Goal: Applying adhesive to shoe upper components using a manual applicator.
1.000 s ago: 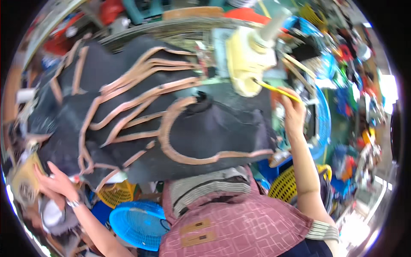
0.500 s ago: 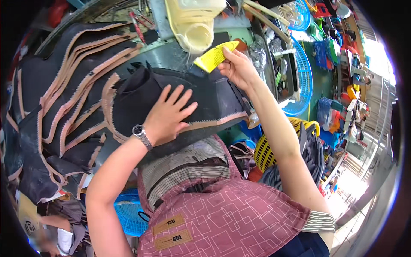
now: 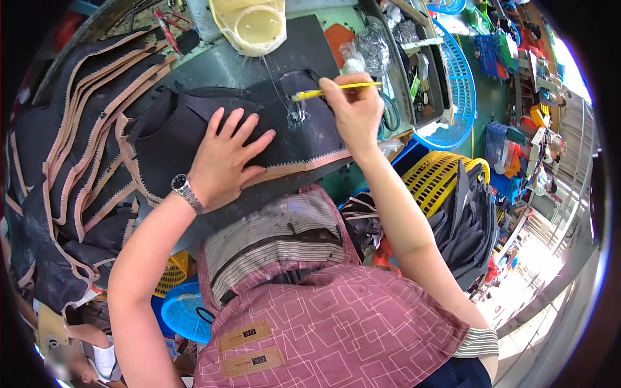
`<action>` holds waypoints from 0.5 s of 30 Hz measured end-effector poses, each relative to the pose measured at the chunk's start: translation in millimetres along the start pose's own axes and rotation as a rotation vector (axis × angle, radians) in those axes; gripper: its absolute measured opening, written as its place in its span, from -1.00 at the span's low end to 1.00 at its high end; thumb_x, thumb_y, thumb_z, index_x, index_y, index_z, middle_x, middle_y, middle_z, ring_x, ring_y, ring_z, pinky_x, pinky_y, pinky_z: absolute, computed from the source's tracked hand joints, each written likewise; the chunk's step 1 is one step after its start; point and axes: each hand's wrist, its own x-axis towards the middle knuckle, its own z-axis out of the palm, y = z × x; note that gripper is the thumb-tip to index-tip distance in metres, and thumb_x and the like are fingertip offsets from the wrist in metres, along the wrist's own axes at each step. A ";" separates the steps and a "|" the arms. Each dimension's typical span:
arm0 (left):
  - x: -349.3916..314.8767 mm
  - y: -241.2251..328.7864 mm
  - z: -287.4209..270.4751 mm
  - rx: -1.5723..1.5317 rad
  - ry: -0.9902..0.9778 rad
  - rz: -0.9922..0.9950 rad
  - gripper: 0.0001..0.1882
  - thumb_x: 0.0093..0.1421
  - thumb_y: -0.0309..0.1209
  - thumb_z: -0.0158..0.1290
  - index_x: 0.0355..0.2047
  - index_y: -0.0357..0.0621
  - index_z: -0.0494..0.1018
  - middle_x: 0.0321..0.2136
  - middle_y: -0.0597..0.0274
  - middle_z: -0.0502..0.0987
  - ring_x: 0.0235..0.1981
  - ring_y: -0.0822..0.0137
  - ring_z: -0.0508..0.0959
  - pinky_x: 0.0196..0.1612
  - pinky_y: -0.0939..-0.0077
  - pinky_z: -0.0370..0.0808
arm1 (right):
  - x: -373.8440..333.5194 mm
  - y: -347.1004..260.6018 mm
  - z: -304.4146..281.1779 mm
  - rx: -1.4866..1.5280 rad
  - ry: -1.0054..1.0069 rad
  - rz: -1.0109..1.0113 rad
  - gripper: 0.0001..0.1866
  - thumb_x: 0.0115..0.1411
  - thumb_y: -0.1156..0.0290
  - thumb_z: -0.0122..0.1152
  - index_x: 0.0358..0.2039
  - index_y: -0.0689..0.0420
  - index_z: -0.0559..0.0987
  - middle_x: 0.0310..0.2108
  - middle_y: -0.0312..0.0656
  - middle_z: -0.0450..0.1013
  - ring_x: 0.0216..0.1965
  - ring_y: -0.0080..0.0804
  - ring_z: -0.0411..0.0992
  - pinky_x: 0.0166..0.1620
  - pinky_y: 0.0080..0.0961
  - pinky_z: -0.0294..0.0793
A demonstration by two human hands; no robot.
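Observation:
A black sheet-material piece [image 3: 304, 143], edged with a beige zigzag-stitched strip, lies on the dark work board. My left hand [image 3: 229, 150] presses flat on it, fingers spread. In my right hand [image 3: 357, 115] is a flat yellow brush [image 3: 315, 94], seen nearly edge-on, its tip just above the piece. Shiny wet glue [image 3: 297, 118] marks the black surface below the tip. Beyond stands a cream plastic container [image 3: 279, 37] with a wide round mouth; a thin glue string trails from its lip toward the piece.
Similar trimmed black pieces [image 3: 84, 110] overlap at left. Red-handled pliers [image 3: 167, 32] lie at the far left. A dark tray [image 3: 432, 97], a blue basket [image 3: 460, 77] and a yellow basket [image 3: 440, 178] are on the right. Another blue basket [image 3: 187, 317] sits below the table edge.
My right hand has brought the brush from the container's mouth down to the black piece and turned it edge-on. Wet glue now shows there. My left hand stays flat on the piece.

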 end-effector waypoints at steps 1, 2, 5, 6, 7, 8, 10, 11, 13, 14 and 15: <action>-0.3 -0.3 1.4 0.002 -0.028 -0.008 -0.30 -0.06 -0.03 0.20 0.12 0.20 0.32 0.12 0.12 0.25 0.18 0.07 0.16 0.27 0.00 -0.03 | -7.6 -5.1 -2.9 -0.096 -0.063 -0.018 -0.79 0.01 0.43 0.37 -0.46 0.19 0.48 -0.60 -0.32 0.43 -0.55 -0.67 0.36 -0.48 -0.68 0.35; -0.4 -1.1 2.4 -0.002 -0.018 -0.004 -0.30 -0.07 -0.03 0.20 0.12 0.20 0.32 0.12 0.13 0.25 0.18 0.07 0.16 0.27 0.00 -0.02 | -19.5 -12.2 -4.4 -0.205 -0.123 -0.100 -0.79 -0.02 0.45 0.38 -0.47 0.18 0.48 -0.59 -0.29 0.44 -0.54 -0.63 0.39 -0.46 -0.66 0.38; 0.0 -3.3 4.7 0.009 0.047 0.013 -0.29 -0.10 -0.03 0.23 0.09 0.15 0.34 0.12 0.14 0.24 0.18 0.07 0.16 0.27 0.01 0.00 | -43.9 -29.9 -18.0 -0.220 -0.287 -0.587 -0.74 -0.09 0.35 0.42 -0.54 0.11 0.45 -0.60 -0.25 0.46 -0.56 -0.48 0.48 -0.48 -0.54 0.45; 0.5 -3.5 5.9 0.006 0.053 0.010 -0.29 -0.11 -0.03 0.24 0.08 0.14 0.34 0.12 0.14 0.25 0.18 0.07 0.17 0.27 0.01 0.00 | -46.1 -30.3 -21.8 -0.234 -0.293 -0.357 -0.74 -0.08 0.36 0.41 -0.54 0.11 0.44 -0.59 -0.25 0.46 -0.54 -0.48 0.48 -0.46 -0.54 0.46; 0.3 -3.7 7.1 -0.002 0.039 -0.002 -0.29 -0.12 -0.04 0.24 0.08 0.12 0.35 0.12 0.15 0.25 0.18 0.07 0.17 0.27 0.01 0.00 | -45.4 -27.7 -25.3 -0.228 -0.297 -0.212 -0.74 -0.08 0.36 0.41 -0.53 0.11 0.44 -0.58 -0.24 0.46 -0.53 -0.49 0.48 -0.45 -0.55 0.46; 0.1 -3.6 8.7 -0.003 0.066 0.004 -0.29 -0.13 -0.04 0.25 0.07 0.10 0.35 0.12 0.14 0.26 0.18 0.07 0.17 0.27 0.01 0.00 | -44.1 -23.0 -28.0 -0.200 -0.293 -0.102 -0.74 -0.08 0.37 0.40 -0.52 0.12 0.44 -0.57 -0.24 0.47 -0.51 -0.50 0.48 -0.43 -0.55 0.46; -1.8 -3.9 11.6 -0.019 0.066 -0.002 -0.29 -0.14 -0.05 0.26 0.06 0.08 0.35 0.11 0.14 0.27 0.17 0.06 0.18 0.27 0.01 0.01 | -34.9 -6.9 -29.7 0.089 -0.066 0.211 -0.80 0.05 0.41 0.28 -0.51 0.16 0.42 -0.58 -0.25 0.44 -0.58 -0.56 0.40 -0.48 -0.59 0.39; -3.0 -4.1 12.9 -0.019 0.063 -0.002 -0.28 -0.15 -0.05 0.26 0.06 0.07 0.35 0.11 0.14 0.27 0.17 0.06 0.18 0.26 0.01 0.02 | -31.9 0.2 -27.6 0.325 0.071 0.233 -0.82 0.09 0.42 0.23 -0.51 0.18 0.41 -0.59 -0.26 0.43 -0.61 -0.58 0.37 -0.51 -0.60 0.35; -4.8 -5.7 14.0 -0.007 0.087 0.016 -0.27 -0.16 -0.06 0.26 0.06 0.07 0.34 0.10 0.13 0.28 0.17 0.05 0.18 0.26 0.02 0.03 | -34.9 4.3 -25.8 0.188 -0.047 0.295 -0.84 0.16 0.44 0.15 -0.50 0.19 0.40 -0.61 -0.27 0.41 -0.65 -0.57 0.32 -0.56 -0.61 0.29; -4.9 -5.1 13.9 -0.024 0.082 0.009 -0.27 -0.16 -0.06 0.26 0.06 0.07 0.34 0.10 0.13 0.27 0.17 0.05 0.19 0.24 0.02 0.04 | -40.3 -0.1 -26.8 0.284 -0.038 0.515 -0.82 0.18 0.36 0.10 -0.45 0.20 0.42 -0.56 -0.24 0.42 -0.64 -0.53 0.36 -0.51 -0.63 0.34; -4.3 -3.7 13.0 -0.022 0.107 0.024 -0.28 -0.15 -0.07 0.25 0.06 0.06 0.33 0.10 0.13 0.27 0.16 0.04 0.18 0.24 0.03 0.04 | -38.4 -5.1 -26.1 0.170 -0.013 0.575 -0.85 0.17 0.42 0.15 -0.46 0.18 0.40 -0.61 -0.28 0.38 -0.65 -0.61 0.32 -0.58 -0.66 0.29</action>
